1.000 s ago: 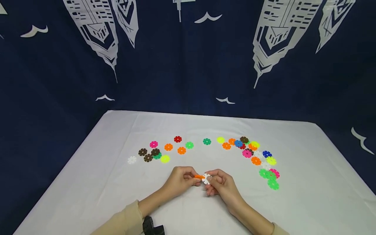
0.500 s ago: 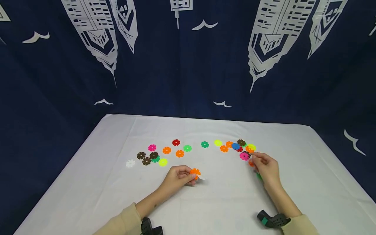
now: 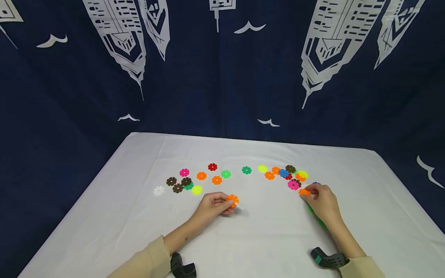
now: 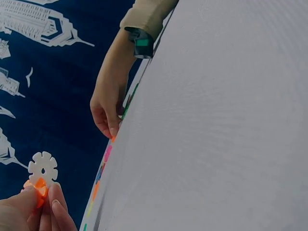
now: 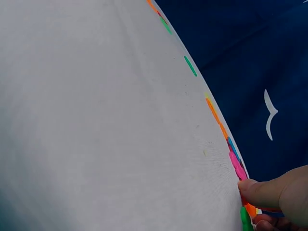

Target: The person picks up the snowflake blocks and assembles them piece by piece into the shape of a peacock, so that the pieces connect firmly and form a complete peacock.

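Orange disc (image 3: 234, 198) and white disc (image 4: 43, 166) meet in the left hand (image 3: 213, 206), which pinches the orange one between thumb and fingers, remaining fingers curled in behind. From the left wrist, the white disc stands up beyond the orange one, touching it; whether they are slotted together cannot be told. This pair is over the middle of the tabletop (image 3: 222, 247), well in from its left and right edges.

The right hand (image 3: 324, 200) reaches towards the tabletop's right edge, thumb and forefinger drawn together on a second orange disc (image 3: 304, 192), the gap between them hardly wider than the disc; how far it is off the cloth cannot be told. A pink disc (image 3: 293, 185) lies just beside it, and green discs (image 3: 313, 213) show partly beneath the hand.

More notched discs spread in an arc towards the far edge: a blue disc (image 3: 283, 173) within the right cluster, a red disc (image 3: 212, 166) farther left, and a lone white disc (image 3: 158, 190) nearest the left edge
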Motion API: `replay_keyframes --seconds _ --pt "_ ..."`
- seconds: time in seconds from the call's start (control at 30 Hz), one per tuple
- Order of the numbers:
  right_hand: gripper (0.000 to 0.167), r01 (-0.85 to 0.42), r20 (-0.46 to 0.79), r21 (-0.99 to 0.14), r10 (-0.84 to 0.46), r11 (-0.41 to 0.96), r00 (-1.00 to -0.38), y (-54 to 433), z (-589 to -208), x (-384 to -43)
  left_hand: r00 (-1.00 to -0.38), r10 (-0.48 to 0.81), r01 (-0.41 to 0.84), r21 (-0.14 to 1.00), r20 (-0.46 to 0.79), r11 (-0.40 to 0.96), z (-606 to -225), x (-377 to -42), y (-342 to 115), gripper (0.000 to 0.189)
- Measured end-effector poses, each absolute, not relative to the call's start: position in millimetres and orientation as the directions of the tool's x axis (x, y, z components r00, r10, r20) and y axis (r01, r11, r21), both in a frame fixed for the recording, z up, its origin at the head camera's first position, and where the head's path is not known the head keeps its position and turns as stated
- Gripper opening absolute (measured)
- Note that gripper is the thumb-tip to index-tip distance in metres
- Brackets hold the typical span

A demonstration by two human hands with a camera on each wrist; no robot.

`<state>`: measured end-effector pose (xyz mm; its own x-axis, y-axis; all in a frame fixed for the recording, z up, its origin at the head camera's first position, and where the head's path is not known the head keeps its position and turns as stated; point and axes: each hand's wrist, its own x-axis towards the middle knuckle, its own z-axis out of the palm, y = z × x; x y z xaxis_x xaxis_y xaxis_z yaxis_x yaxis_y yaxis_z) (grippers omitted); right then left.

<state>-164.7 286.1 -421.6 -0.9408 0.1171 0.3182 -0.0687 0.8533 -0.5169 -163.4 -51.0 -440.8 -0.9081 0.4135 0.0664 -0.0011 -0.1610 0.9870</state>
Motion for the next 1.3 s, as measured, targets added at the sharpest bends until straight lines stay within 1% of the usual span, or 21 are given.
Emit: replay_keyframes --seconds 0.17,0.33,0.4,0.43,0.5,0.53,0.6,0.67,0.8,0.93,1.03,1.23,1.3 --pt "0.026 -0.039 0.288 -0.557 0.149 0.829 -0.946 285.4 -420.6 -163.3 -0.910 0.411 -0.021 0.985 0.051 -0.169 -438.6 -162.8 -50.9 0.017" --pt "0.022 -0.055 0.298 -0.603 0.160 0.796 -0.941 283.1 -418.5 -161.1 -0.909 0.415 -0.024 0.986 0.048 -0.167 -438.3 -161.8 -51.0 0.017" --pt "0.021 -0.079 0.268 -0.666 0.139 0.742 -0.953 279.0 -416.4 -160.5 -0.908 0.417 -0.034 0.985 0.040 -0.167 -438.6 -161.7 -51.4 0.016" --pt "0.021 -0.091 0.239 -0.721 0.124 0.687 -0.963 275.7 -415.2 -160.3 -0.907 0.419 -0.039 0.985 0.037 -0.170 -438.6 -161.6 -51.6 0.015" --pt "0.023 -0.092 0.157 -0.849 0.083 0.521 -0.984 266.2 -412.8 -159.1 -0.905 0.424 -0.050 0.984 0.027 -0.171 -438.5 -161.9 -52.0 0.013" --pt "0.024 -0.071 0.106 -0.904 0.060 0.421 -0.993 260.2 -412.0 -158.3 -0.904 0.427 -0.054 0.984 0.024 -0.170 -438.4 -162.1 -52.2 0.013" --pt "0.024 -0.016 0.020 -0.973 0.012 0.231 -1.000 246.5 -411.8 -155.9 -0.900 0.435 -0.059 0.983 0.021 -0.171 -438.4 -162.8 -52.5 0.013" --pt "0.022 0.035 -0.038 -0.995 -0.030 0.096 -0.999 232.0 -413.3 -152.7 -0.896 0.444 -0.057 0.983 0.026 -0.172 -438.4 -163.3 -52.7 0.015" --pt "0.017 0.109 -0.104 -0.993 -0.085 -0.045 -0.991 205.3 -418.7 -145.5 -0.890 0.456 -0.058 0.984 0.025 -0.167 -437.7 -163.6 -52.5 0.023" --pt "0.014 0.128 -0.116 -0.987 -0.114 -0.098 -0.987 184.7 -422.5 -137.4 -0.877 0.480 -0.102 0.981 -0.011 -0.163 -435.2 -161.9 -51.3 0.028" --pt "0.015 0.117 -0.102 -0.987 -0.134 -0.110 -0.986 174.6 -423.9 -132.1 -0.866 0.497 -0.140 0.977 -0.042 -0.160 -434.0 -159.8 -50.6 0.030" --pt "0.025 0.063 -0.045 -0.992 -0.165 -0.110 -0.985 167.2 -425.0 -127.3 -0.859 0.510 -0.136 0.981 -0.048 -0.137 -432.9 -157.1 -49.2 0.028" --pt "0.025 0.057 -0.038 -0.993 -0.170 -0.108 -0.985 166.3 -426.2 -127.5 -0.857 0.513 -0.126 0.983 -0.041 -0.131 -432.9 -157.0 -49.0 0.027"
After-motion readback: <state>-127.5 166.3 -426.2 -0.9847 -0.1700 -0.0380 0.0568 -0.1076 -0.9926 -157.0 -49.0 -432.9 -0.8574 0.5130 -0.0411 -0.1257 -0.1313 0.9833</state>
